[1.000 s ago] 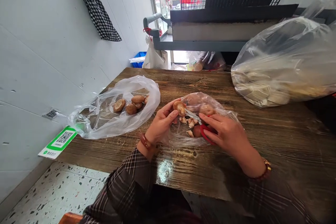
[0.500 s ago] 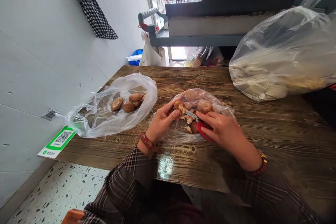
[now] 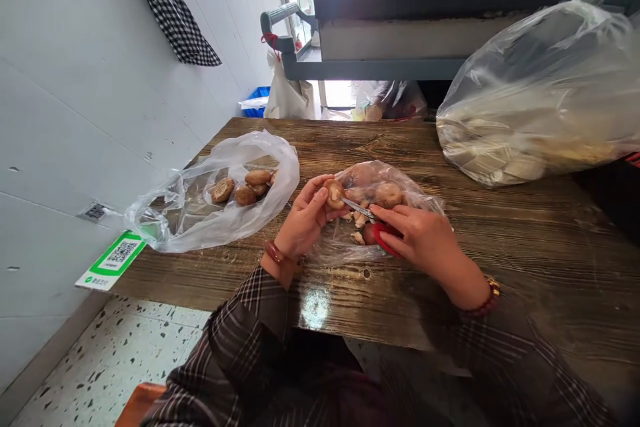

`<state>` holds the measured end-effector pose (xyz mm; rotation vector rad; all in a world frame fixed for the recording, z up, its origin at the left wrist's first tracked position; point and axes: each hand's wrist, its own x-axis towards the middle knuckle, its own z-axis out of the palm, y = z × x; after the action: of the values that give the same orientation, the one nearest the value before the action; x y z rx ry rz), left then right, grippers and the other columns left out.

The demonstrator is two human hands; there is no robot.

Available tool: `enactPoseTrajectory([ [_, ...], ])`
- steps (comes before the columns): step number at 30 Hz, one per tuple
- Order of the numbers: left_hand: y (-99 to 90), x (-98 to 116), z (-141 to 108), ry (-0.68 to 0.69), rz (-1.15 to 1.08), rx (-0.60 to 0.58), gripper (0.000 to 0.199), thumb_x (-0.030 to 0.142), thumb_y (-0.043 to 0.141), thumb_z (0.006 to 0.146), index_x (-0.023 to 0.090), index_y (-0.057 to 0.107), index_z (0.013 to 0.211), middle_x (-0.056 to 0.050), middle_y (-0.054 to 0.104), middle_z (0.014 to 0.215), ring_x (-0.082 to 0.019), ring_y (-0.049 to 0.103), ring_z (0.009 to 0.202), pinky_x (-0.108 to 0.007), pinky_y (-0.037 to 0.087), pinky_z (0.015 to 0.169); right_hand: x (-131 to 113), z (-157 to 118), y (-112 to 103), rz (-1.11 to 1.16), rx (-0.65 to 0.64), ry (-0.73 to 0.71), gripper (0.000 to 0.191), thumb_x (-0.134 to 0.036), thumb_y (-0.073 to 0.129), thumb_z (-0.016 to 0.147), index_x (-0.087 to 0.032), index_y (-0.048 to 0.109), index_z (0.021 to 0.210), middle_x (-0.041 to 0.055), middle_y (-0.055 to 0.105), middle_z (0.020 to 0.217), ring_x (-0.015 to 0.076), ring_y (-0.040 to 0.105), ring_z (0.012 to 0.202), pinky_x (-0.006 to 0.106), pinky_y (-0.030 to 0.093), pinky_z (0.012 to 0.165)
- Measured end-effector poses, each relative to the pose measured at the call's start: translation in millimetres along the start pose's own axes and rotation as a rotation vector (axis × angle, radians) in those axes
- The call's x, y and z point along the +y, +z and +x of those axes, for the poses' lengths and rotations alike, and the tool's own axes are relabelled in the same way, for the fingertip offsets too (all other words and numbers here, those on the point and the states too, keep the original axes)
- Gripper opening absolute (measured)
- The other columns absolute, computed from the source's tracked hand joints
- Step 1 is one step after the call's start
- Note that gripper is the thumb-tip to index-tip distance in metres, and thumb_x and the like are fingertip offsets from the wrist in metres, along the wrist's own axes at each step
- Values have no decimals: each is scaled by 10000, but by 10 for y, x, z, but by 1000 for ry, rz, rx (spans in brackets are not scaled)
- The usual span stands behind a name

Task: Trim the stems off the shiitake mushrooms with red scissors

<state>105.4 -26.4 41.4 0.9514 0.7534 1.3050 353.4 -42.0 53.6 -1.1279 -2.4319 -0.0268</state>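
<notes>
Between the thumb and fingers of my left hand is a brown mushroom, its pale underside turned to the right. My right hand grips red-handled scissors, whose blades point left and reach the mushroom's edge. Under both hands lies a clear plastic bag with more mushrooms and several cut-off stems. To the left, a second, open plastic bag holds several brown mushrooms.
A large, full clear bag stands at the right back of the wooden table. At the left edge lies a green-and-white QR code card by the wall. A grey cart stands behind the table.
My left hand has turned the mushroom so its underside shows more, and its stem now looks shorter. The scissors have shifted slightly left with my right hand. The view has tilted a little.
</notes>
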Motion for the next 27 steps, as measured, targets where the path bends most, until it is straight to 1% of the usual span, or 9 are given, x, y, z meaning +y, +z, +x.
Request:
enactPoseTrajectory([
  [2, -9, 16, 16, -31, -31, 28, 440, 443, 797, 876, 197, 653, 1211, -53, 757, 1034, -154, 744, 805, -260, 624, 676, 22, 12, -24, 17, 16, -19, 389, -283, 628, 964, -226, 716, 1339, 99, 780, 1069, 244, 708, 879, 331, 475, 686],
  [5, -15, 25, 34, -95, -43, 22, 447, 467, 783, 880, 155, 689, 1186, -81, 770, 1027, -133, 728, 702, -174, 491, 466, 52, 19, -34, 48, 62, -32, 387, -243, 620, 957, -201, 714, 1330, 124, 763, 1129, 273, 703, 964, 382, 524, 782],
  [7, -8, 21, 35, -131, -51, 10, 459, 475, 777, 883, 137, 704, 1185, -91, 773, 1038, -121, 709, 663, -168, 434, 418, 63, 18, -23, 49, 70, -31, 385, -225, 619, 956, -186, 714, 1328, 129, 760, 1125, 284, 702, 992, 404, 535, 828],
  [9, 8, 19, 28, -155, -52, -4, 469, 461, 769, 890, 128, 704, 1214, -98, 769, 1049, -119, 699, 663, -174, 438, 426, 65, 15, -11, 48, 54, -33, 392, -220, 632, 952, -166, 711, 1333, 134, 757, 1125, 292, 703, 995, 417, 540, 845],
  [12, 30, 27, 9, -175, -42, -48, 492, 416, 762, 886, 121, 691, 1274, -114, 748, 1108, -135, 707, 733, -184, 466, 460, 68, 14, -2, 56, 25, -28, 418, -215, 654, 942, -160, 700, 1354, 134, 753, 1124, 299, 698, 996, 428, 541, 855],
  [15, 31, 36, -12, -183, -10, -90, 519, 325, 788, 849, 126, 678, 1316, -97, 737, 1046, -147, 705, 787, -183, 471, 496, 79, 13, -3, 71, 2, -3, 422, -209, 649, 945, -182, 691, 1363, 131, 749, 1159, 298, 689, 1024, 441, 535, 891],
  [18, 16, 35, -28, -154, 53, -86, 565, 269, 826, 823, 158, 662, 1352, -74, 731, 1020, -129, 694, 781, -174, 451, 514, 87, 14, -5, 83, 13, -3, 386, -207, 647, 946, -189, 708, 1327, 141, 742, 1207, 299, 687, 1055, 448, 535, 916],
  [23, -9, 26, -37, -143, 96, -86, 526, 373, 866, 815, 161, 705, 1268, -52, 711, 987, -109, 682, 729, -180, 448, 519, 79, 21, -11, 78, 0, -19, 408, -182, 667, 934, -178, 706, 1341, 143, 746, 1177, 298, 702, 1019, 429, 551, 879],
  [27, -31, 7, -36, -164, 112, -106, 555, 409, 860, 819, 141, 718, 1284, -58, 722, 944, -113, 679, 729, -188, 458, 533, 89, 19, -25, 70, -29, -29, 392, -181, 675, 940, -164, 719, 1329, 140, 763, 1143, 286, 717, 988, 401, 549, 836],
])
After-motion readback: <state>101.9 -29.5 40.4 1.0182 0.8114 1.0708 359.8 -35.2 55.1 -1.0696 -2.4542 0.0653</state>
